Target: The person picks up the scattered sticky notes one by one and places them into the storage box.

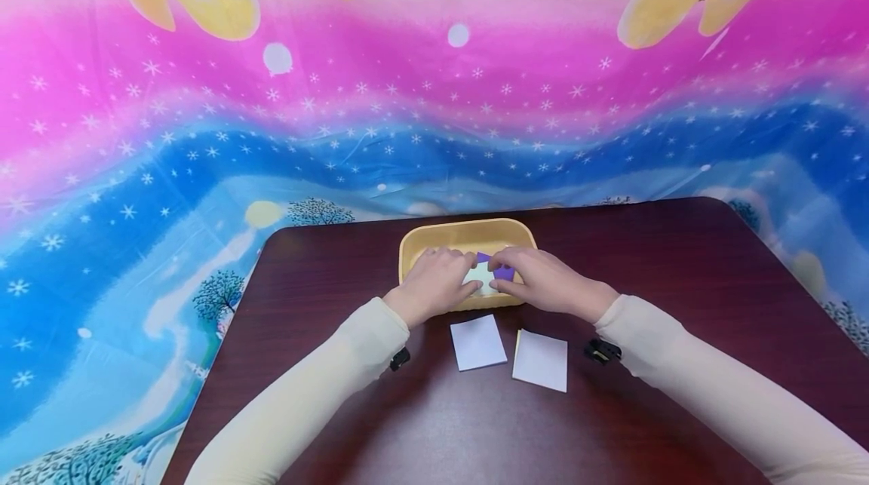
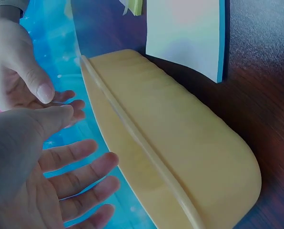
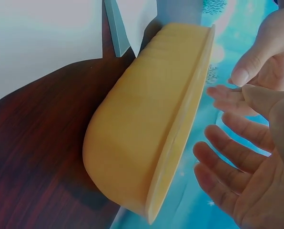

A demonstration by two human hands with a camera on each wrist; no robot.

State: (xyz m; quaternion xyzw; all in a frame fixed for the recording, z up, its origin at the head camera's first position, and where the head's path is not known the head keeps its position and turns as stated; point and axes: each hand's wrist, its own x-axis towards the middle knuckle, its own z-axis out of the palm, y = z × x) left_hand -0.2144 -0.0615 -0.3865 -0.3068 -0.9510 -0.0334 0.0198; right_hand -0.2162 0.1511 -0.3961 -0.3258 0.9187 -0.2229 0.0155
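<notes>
My left hand [image 1: 437,279] and right hand [image 1: 543,279] hover over a yellow plastic bin [image 1: 468,226], facing each other. Both wrist views show the fingers loosely bent and nothing between them. The thumbs lie close together above the bin's near rim [image 2: 132,129]. Between the hands, inside the bin, a pale green paper square [image 1: 483,287] and a purple one [image 1: 504,273] show in the head view; the fingers partly cover them.
Two white-topped sticky-note pads, a left one [image 1: 478,343] and a right one [image 1: 541,362], lie on the dark wooden table [image 1: 326,364] just in front of the bin. Behind the table hangs a patterned pink and blue cloth [image 1: 434,108].
</notes>
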